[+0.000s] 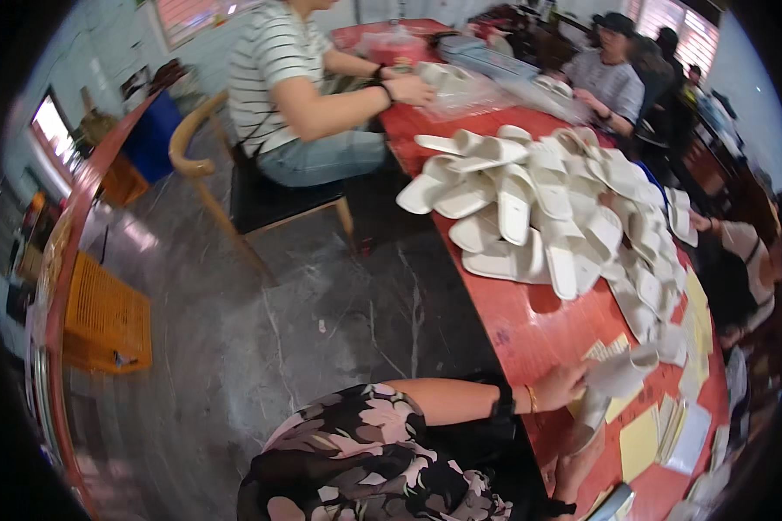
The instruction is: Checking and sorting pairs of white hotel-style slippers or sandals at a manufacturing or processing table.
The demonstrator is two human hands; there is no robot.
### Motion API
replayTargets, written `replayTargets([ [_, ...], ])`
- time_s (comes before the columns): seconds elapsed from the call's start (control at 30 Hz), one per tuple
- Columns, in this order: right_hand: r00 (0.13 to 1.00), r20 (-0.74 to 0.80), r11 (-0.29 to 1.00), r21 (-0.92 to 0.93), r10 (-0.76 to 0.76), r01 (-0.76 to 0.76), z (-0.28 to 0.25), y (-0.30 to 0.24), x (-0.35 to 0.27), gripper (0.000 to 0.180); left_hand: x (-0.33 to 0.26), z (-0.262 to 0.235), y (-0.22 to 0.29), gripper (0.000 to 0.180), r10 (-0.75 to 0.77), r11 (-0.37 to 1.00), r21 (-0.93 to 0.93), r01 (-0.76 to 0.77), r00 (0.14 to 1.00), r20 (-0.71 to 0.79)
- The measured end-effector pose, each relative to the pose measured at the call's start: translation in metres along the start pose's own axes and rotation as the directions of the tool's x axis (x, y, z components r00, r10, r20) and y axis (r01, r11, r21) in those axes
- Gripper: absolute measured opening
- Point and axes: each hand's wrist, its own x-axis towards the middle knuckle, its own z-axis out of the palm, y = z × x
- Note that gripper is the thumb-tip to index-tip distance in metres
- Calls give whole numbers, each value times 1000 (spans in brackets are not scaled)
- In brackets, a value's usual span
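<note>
Left hand (563, 385) grips white slipper (621, 372); slipper pile (547, 204) beyond.

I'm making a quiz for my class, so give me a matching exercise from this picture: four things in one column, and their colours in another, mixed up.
Things:
1. slippers
2. table
3. crate
4. chair seat

Colours:
A. orange
B. black
C. white
D. red

Pairs: 1-C, 2-D, 3-A, 4-B
</note>
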Motion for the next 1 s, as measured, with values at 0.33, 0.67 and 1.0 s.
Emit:
replayTargets([
  [0.33,912,-134,896,286,388,-340,-65,14,75,45,12,-63,34,46,148,987,-41,-154,981,-127],
  [0.67,942,-125,919,290,312,-265,-108,134,78,45,10,-75,22,31,76,985,165,-59,993,-96],
  [1.0,843,-298,880,-19,448,-475,-195,112,6,39,1,-18,27,34,-152,985,-27,171,930,335],
])
